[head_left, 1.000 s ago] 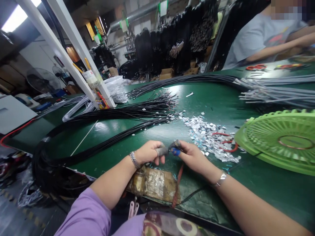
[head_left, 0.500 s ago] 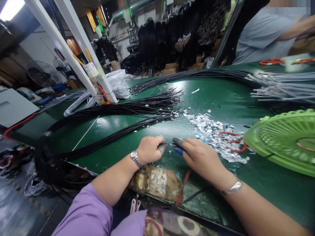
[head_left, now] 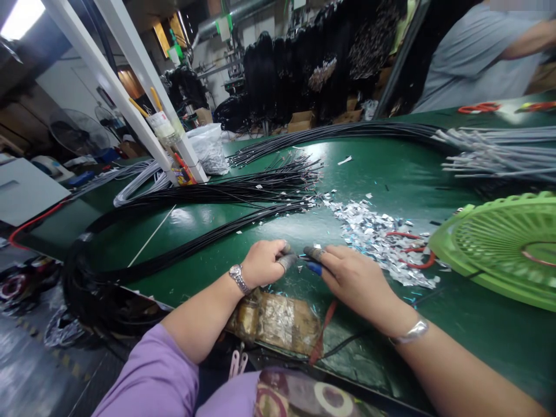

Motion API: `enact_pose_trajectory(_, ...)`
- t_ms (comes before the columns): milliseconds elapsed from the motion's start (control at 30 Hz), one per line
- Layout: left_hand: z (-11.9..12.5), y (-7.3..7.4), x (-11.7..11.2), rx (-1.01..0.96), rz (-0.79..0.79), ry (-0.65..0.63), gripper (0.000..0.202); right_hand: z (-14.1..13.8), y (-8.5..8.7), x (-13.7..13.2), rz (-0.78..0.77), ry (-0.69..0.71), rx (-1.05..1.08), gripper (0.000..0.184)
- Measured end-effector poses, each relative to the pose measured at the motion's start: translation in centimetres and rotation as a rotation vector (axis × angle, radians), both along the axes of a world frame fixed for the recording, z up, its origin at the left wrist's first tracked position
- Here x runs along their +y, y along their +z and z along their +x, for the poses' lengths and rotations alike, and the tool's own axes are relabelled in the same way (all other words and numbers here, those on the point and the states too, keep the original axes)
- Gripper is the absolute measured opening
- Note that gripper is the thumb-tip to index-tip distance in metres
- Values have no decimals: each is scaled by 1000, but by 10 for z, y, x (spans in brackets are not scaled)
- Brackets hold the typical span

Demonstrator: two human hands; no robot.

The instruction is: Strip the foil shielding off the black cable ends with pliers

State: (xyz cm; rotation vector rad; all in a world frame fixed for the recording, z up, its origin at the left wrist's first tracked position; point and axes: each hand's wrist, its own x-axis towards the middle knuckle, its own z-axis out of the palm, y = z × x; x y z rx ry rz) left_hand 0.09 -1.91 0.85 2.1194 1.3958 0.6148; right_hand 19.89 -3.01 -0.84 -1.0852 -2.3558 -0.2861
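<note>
My left hand [head_left: 263,263] rests on the green table [head_left: 478,336] near its front edge, fingers curled in a pinch, with a grey finger cot on one fingertip. My right hand [head_left: 351,278] lies just to its right, fingertips almost meeting the left ones, with a grey and a blue cot on them. Between the two sets of fingertips is a small dark piece, too small to name. A pile of silver foil scraps [head_left: 373,231] lies just beyond my right hand. A long bundle of black cables [head_left: 208,197] curves across the table to the left.
A green plastic fan grille [head_left: 499,246] lies at the right. Grey cables [head_left: 499,156] stretch across the back right. Another person in a grey shirt [head_left: 469,52] works at the far side, with red scissors [head_left: 478,108] nearby. A white post [head_left: 130,98] stands at the left. A taped pad [head_left: 273,321] sits at the table's edge.
Both hands came down from a raised pinch onto the table surface a second ago; over the last half second they have barely moved.
</note>
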Motion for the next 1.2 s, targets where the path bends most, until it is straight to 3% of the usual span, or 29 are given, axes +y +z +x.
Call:
enact_pose_trajectory(133,0,-2,1,-40,-48,-7,14,0,-1,1,-19,4,2,24)
enact_pose_trajectory(300,0,-4,2,-225,-211,14,24,3,-3,3,-107,8,73,22)
enact_pose_trajectory(433,1,-4,3,-299,-313,53,32,3,-3,3,-57,-28,53,19)
enact_pose_trajectory(633,2,-3,3,-292,-334,62,35,0,-2,0,-2,-26,31,20)
enact_pose_trajectory(1000,4,-2,2,-303,-403,88,36,-1,-3,1,-44,-13,20,23)
enact_pose_trajectory(1200,8,4,1,-338,-504,134,25,-3,-4,0,-2,-32,15,21)
